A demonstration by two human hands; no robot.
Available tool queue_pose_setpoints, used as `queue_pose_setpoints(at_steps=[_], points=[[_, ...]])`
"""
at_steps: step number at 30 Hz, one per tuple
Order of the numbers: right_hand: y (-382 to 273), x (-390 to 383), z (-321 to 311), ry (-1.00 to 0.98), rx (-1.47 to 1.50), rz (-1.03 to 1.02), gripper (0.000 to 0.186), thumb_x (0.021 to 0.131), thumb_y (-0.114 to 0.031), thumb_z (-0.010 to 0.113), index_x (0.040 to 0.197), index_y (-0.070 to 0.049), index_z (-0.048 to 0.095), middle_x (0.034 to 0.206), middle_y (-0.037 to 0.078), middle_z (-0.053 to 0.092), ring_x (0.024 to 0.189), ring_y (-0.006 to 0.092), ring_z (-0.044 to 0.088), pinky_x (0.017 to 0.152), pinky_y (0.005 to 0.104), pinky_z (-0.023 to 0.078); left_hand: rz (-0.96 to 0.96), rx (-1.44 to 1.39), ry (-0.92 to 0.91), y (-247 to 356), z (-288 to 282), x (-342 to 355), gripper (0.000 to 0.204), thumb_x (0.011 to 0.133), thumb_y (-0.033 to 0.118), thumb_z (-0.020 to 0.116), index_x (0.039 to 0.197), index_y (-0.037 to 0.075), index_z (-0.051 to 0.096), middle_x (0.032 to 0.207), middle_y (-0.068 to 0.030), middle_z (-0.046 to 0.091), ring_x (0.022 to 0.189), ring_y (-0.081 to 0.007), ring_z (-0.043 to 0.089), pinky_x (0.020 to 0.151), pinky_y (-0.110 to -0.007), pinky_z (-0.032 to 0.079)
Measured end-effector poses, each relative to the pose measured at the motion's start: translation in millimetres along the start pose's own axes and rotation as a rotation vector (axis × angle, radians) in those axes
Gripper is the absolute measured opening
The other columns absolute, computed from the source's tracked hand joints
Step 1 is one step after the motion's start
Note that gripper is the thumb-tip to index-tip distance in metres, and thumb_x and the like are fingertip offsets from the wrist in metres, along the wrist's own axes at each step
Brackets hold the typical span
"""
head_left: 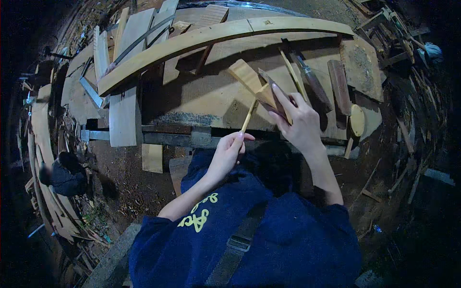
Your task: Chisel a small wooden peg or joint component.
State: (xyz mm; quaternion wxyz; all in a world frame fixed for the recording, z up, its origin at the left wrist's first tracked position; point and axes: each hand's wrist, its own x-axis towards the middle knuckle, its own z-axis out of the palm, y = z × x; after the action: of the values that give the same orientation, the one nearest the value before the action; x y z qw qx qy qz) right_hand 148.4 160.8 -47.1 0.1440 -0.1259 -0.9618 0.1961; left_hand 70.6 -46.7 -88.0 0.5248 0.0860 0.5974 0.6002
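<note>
A hand could pass over the board [187, 103] left of the wood block [245, 76]; the beam [216, 36] blocks the far side, the tool [317, 89] and brown bar [339, 86] the right

The person [192, 194] is wearing a navy-blue top [297, 240] with loose sleeves [152, 235]; yellow script [196, 221] is marking its left front; a dark strap [226, 265] is crossing it slantwise, carrying a rectangular buckle [239, 243]; left hand [227, 152] and right hand [303, 126] are showing bare.

Hands [227, 152] [303, 124] hide lower end of thin stick [248, 117], part of held wood [270, 97]; shirt [300, 235] cut off below.
</note>
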Motion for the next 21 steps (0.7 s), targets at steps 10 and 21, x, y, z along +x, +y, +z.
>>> queue_pose_setpoints(at_steps=[10, 21], points=[[-6.0, 5.9, 10.1, -0.088, -0.103, -0.069, 0.054, 0.084, -0.033, 0.064, 0.135, -0.021, 0.050, 0.087, 0.012, 0.054, 0.071, 0.0305, 0.062, 0.061, 0.0409, 0.051, 0.284, 0.515, 0.253, 13.8, 9.0, 3.1, 0.026, 0.098, 0.018, 0.043, 0.098, 0.000, 0.063, 0.056, -0.0025, 0.045, 0.050, -0.0126, 0.042, 0.050, -0.032, 0.035], [-14.7, 10.6, 9.4, -0.236, -0.025, -0.016, 0.056, 0.084, -0.036, 0.064, 0.136, -0.022, 0.049, 0.086, 0.013, 0.055, 0.070, 0.0318, 0.063, 0.062, 0.0430, 0.051, 0.269, 0.365, 0.242, 19.3, -0.8, 6.6, 0.029, 0.097, 0.016, 0.045, 0.091, -0.003, 0.065, 0.055, 0.0023, 0.042, 0.051, -0.0063, 0.036, 0.047, -0.027, 0.029]])
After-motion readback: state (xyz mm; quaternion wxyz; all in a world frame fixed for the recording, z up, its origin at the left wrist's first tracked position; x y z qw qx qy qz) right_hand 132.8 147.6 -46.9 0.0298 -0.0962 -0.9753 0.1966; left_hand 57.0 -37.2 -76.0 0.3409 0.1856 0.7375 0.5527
